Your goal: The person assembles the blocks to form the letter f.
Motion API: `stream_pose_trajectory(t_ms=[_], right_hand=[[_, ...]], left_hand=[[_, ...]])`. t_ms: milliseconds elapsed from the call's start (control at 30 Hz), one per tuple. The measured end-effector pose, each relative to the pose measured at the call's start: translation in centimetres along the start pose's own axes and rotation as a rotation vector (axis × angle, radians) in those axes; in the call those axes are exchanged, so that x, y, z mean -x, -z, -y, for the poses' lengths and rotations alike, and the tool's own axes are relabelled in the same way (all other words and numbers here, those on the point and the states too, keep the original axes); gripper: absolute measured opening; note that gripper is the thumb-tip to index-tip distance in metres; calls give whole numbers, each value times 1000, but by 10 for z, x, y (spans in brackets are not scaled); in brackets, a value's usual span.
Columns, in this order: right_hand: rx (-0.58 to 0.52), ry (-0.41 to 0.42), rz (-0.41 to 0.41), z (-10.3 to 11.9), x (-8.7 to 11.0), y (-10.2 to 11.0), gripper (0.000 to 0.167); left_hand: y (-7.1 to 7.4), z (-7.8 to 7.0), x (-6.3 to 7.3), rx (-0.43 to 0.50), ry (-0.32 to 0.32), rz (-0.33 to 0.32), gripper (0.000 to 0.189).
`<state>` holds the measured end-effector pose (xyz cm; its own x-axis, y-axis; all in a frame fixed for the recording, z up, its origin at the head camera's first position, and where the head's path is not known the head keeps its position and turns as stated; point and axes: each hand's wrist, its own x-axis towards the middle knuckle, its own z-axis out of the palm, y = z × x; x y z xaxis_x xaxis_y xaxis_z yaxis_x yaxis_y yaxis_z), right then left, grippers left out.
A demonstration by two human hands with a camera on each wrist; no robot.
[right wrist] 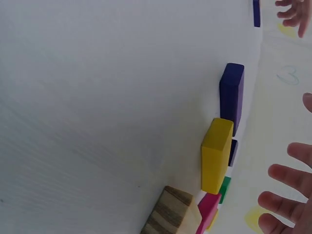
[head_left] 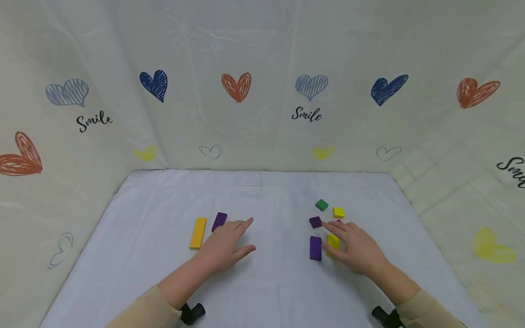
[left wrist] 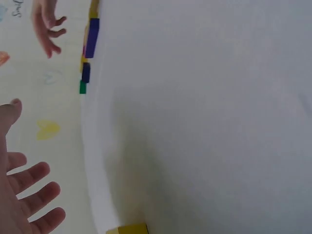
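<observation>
My left hand [head_left: 223, 246] hovers with fingers spread and holds nothing. It is nearest to an orange-yellow long block [head_left: 198, 233] and a purple block [head_left: 219, 219], which it partly covers in the head view. On the other side my right hand [head_left: 358, 248] is held over a loose group of blocks, fingers extended and apart. Around it lie a purple block [head_left: 315, 248], a small dark purple block [head_left: 315, 222] and a yellow block [head_left: 333, 241]. The right wrist view also shows a pink block [right wrist: 208, 210] and a striped wooden block [right wrist: 170, 212], largely hidden by the hand from above.
Beyond the right hand sit a green block [head_left: 321, 205] and a small yellow block [head_left: 338, 212]. The white cloth-covered table [head_left: 270, 282] ends at a pale backdrop [head_left: 262, 127] printed with hearts, which also rises at both sides.
</observation>
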<state>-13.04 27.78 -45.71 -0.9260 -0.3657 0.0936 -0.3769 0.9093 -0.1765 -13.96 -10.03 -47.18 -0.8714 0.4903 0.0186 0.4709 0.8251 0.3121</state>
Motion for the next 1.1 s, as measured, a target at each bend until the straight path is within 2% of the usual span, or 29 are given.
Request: stream_pose_trajectory(t_ms=[133,267,433,700,867,1100], right_hand=[[-14,-1,27,-2,0,-5,62],[-1,29,18,-3,1,-9,61],[39,69,43,-5,1,-12,63],[81,71,121,-7,-1,-20,70],[101,88,122,-9,-1,-23,74],[110,85,134,-12,-4,-29,73]], left_hand=[[-11,-13,-11,77,-23,53,76],[-22,-26,-23,152,-37,105,75],[-34,-42,-37,242,-25,173,75],[-48,-64,-58,324,7,244,75],[-53,-78,-71,319,40,281,74],[-60,-95,-84,227,43,293,72]])
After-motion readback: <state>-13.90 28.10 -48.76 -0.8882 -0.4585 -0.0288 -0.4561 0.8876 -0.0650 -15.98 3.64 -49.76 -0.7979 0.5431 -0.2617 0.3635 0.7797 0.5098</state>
